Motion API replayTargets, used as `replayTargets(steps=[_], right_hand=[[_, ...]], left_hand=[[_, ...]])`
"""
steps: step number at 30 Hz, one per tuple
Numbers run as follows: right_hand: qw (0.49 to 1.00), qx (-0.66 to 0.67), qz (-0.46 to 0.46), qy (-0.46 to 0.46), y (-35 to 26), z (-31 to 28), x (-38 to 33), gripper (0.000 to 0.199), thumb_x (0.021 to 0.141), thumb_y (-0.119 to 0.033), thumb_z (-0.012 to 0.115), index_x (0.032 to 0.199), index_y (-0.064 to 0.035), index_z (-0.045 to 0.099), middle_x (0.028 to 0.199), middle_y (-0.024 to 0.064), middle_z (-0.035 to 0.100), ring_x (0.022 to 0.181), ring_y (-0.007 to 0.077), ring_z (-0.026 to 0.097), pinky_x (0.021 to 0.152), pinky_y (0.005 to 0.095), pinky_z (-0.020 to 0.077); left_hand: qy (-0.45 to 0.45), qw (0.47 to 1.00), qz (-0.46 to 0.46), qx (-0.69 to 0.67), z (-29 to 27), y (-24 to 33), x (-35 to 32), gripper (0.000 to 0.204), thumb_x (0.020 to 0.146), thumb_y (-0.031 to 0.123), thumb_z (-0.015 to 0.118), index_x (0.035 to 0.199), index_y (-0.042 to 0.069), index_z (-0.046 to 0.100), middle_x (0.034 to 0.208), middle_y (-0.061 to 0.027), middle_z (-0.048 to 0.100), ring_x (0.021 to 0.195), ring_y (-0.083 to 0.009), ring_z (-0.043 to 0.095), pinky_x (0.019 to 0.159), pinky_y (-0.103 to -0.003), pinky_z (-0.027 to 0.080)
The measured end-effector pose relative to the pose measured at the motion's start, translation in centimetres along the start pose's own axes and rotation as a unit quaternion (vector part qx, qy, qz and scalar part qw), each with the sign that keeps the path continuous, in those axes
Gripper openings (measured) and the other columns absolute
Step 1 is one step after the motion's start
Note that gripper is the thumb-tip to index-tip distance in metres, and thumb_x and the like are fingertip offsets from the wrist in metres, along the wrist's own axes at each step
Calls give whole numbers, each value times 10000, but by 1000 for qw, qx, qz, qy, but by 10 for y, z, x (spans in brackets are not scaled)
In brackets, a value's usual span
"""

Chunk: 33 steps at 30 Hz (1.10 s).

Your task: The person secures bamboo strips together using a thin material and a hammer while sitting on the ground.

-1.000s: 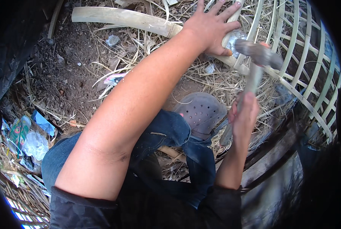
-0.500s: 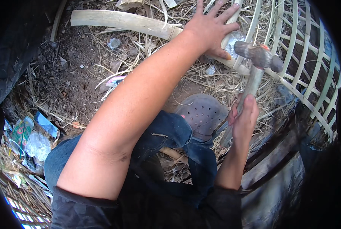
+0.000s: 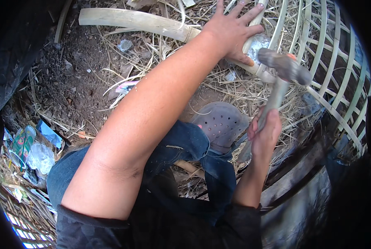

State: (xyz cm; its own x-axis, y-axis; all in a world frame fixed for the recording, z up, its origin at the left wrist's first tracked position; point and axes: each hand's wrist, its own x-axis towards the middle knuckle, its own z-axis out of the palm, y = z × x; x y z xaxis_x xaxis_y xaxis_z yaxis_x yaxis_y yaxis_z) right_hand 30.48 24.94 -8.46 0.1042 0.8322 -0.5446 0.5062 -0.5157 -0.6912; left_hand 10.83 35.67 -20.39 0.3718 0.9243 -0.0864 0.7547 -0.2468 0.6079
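My left hand [image 3: 232, 33] lies with spread fingers over a long pale bamboo strip [image 3: 129, 21] and the lattice slats beside it, pressing down on them. The wooden handle of a hammer [image 3: 276, 97] is in my right hand [image 3: 265, 135], fingers wrapped round it. Its slightly blurred metal head hangs over the edge of a woven bamboo lattice [image 3: 324, 68], to the right of my left thumb. From this angle I cannot tell if the head touches the bamboo. Under the slats by my left hand shows a crumpled silvery piece [image 3: 259, 45].
My clog-style shoe [image 3: 222, 124] is on the ground below the lattice edge. Pale shavings [image 3: 164, 58] litter the soil. Plastic litter [image 3: 40, 157] and a blue scrap [image 3: 50, 135] lie at left, below a dark tyre [image 3: 4, 87]. Weathered boards [image 3: 295, 186] stand at lower right.
The hammer head has shifted slightly right and down and looks more blurred. My left hand stays spread on the bamboo, and my right hand keeps its grip.
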Motion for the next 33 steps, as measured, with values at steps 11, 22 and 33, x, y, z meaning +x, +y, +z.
replayTargets(steps=[11,22,33], right_hand=[[997,-69,30,6,1,17,9,446,1049,-429,418,815,-60,509,565,-8,462,450,64,436,397,227,332],[994,-110,18,-10,6,9,11,425,1051,-424,407,874,-53,513,582,-3,460,434,65,410,390,226,321],[998,-47,29,8,-2,8,10,445,1053,-428,404,845,-50,509,574,-5,456,416,74,414,378,227,331]], left_hand=[[-90,995,4,28,0,-7,13,968,732,651,719,1528,249,343,1646,-167,-94,1502,-416,-104,1176,-641,101],[2,999,-32,-6,32,-4,15,911,703,558,796,1477,315,383,1661,-83,-33,1515,-360,88,1162,-675,126],[-97,994,8,-49,-12,-6,5,935,735,548,772,1496,197,358,1636,-197,-119,1491,-422,-162,1172,-647,82]])
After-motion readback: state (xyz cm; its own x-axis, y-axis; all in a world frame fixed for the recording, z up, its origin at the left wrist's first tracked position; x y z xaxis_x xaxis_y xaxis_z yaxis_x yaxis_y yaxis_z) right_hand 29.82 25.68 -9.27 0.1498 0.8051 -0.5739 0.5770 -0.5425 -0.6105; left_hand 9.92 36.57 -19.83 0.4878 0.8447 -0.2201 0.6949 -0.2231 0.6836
